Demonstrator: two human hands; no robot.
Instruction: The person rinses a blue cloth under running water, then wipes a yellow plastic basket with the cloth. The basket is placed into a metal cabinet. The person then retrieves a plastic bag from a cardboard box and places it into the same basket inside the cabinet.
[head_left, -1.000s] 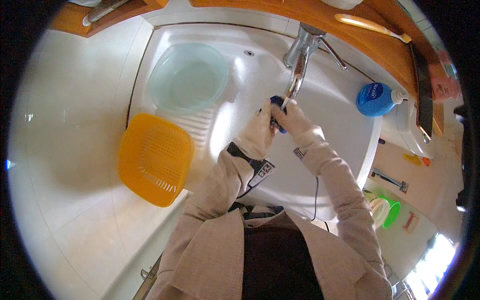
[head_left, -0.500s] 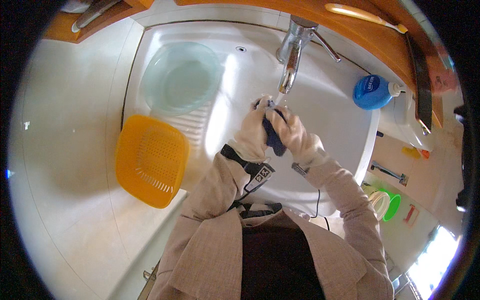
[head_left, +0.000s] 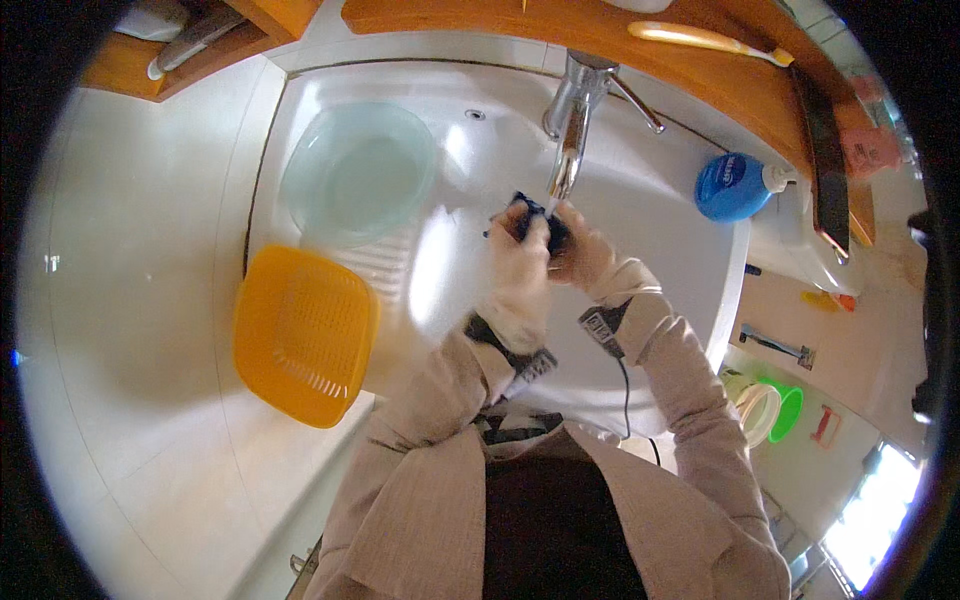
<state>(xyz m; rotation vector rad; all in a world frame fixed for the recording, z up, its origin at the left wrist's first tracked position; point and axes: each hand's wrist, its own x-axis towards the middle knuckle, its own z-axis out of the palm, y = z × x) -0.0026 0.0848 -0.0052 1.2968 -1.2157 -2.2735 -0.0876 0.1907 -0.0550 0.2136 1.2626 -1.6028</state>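
Observation:
Both of my hands grip a dark blue piece of cloth (head_left: 556, 236) beneath the chrome tap (head_left: 570, 150), over the white sink (head_left: 660, 250). A thin stream of water runs from the spout onto the cloth. My left hand (head_left: 522, 250), slightly blurred, closes round the cloth's left part, and dark folds stick out past its fingers. On the other side, my right hand (head_left: 585, 250) has its fingers wrapped round the right part. Both hands seem to be in pale gloves, with a dark device strapped at each wrist. Much of the cloth is hidden by the fingers.
A translucent pale green basin (head_left: 360, 175) sits at the sink's far left. Nearer is a yellow perforated basket (head_left: 305, 335). A blue pump bottle (head_left: 732, 187) stands by the right rim. Above the tap runs a wooden shelf (head_left: 560, 30) with a toothbrush (head_left: 705, 40). A cable (head_left: 627, 400) hangs from my right wrist.
The cloth has been bunched up between my hands; its hanging lower end no longer shows. My right forearm has turned, bringing the wrist device into view. The whole view has shifted slightly.

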